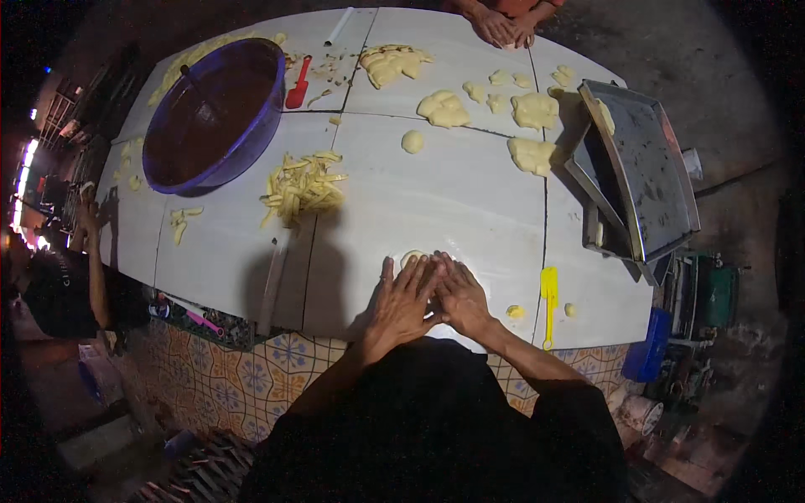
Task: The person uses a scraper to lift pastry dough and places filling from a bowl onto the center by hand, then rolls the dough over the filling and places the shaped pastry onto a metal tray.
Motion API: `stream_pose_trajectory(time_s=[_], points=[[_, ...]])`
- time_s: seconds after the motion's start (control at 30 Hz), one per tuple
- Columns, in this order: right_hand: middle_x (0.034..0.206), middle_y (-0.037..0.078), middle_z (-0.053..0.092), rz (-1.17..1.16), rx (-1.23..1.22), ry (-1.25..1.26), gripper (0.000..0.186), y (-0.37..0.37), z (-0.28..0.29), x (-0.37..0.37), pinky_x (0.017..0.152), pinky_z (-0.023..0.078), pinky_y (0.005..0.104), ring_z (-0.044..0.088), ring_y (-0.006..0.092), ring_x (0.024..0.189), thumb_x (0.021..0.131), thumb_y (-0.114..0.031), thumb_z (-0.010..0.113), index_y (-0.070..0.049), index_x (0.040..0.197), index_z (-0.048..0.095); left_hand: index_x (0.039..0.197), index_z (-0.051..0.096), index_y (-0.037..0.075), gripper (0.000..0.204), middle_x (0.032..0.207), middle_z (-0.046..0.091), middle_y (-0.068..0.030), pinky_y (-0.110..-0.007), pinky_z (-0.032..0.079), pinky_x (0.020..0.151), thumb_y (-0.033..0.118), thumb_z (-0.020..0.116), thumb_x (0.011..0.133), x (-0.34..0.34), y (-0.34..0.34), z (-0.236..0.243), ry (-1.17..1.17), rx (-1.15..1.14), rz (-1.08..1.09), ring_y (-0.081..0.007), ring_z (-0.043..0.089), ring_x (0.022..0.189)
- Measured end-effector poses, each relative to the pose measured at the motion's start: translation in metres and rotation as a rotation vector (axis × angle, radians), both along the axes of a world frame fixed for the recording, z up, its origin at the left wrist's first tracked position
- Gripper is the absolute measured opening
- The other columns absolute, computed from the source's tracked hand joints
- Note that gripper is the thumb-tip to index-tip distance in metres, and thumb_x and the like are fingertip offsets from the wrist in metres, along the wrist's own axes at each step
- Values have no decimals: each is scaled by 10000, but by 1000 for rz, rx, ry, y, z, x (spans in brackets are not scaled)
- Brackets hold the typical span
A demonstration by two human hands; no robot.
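Near the table's front edge, my left hand and my right hand lie side by side, fingers stretched forward and almost touching. Under their fingertips is a pale piece of dough, mostly hidden by my fingers. Both palms face down, and neither hand grips anything. Farther up the table sits a round dough ball. Flattened dough pieces lie beyond it and to the right. To the left of my hands is a heap of pale yellow strips.
A purple basin of brown filling stands at left, beside a red spatula. Metal trays lean at the right edge. A yellow spatula lies right of my hands. Another person's hands work at the far side.
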State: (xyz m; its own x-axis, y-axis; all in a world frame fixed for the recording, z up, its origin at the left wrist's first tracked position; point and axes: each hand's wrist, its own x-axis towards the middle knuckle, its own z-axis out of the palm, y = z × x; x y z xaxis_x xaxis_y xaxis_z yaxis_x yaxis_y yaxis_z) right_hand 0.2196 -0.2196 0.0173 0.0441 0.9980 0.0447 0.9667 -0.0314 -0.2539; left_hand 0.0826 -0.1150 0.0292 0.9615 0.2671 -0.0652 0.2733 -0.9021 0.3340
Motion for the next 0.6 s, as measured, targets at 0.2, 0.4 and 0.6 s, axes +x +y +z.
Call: stream_pose_trajectory(time_s=[0.2,0.4,0.6], points=[[1354,182,440,-41,83,-34,429,-2,-15,6,1042,333,460,362,311,1306,867,-176,530,18,1246,478,1399,296,8,790,1474,243,-192,-604,105,1081,400,629,799,-25,23,7,-302,20,323,-445,128,1374],[1359,166,444,-106,22,0,424,-14,-16,11,1048,315,472,356,320,1310,892,-196,507,14,1258,476,1307,407,-3,517,1343,413,-211,-493,344,977,215,535,856,-137,75,-32,515,223,1413,-375,444,1186],[1369,201,419,-77,249,232,582,-13,16,19,980,397,445,382,360,1287,848,-172,587,-34,1370,370,1154,554,-1,356,1090,586,-162,-440,396,903,63,565,804,-138,20,-26,-295,107,583,-321,546,1039]])
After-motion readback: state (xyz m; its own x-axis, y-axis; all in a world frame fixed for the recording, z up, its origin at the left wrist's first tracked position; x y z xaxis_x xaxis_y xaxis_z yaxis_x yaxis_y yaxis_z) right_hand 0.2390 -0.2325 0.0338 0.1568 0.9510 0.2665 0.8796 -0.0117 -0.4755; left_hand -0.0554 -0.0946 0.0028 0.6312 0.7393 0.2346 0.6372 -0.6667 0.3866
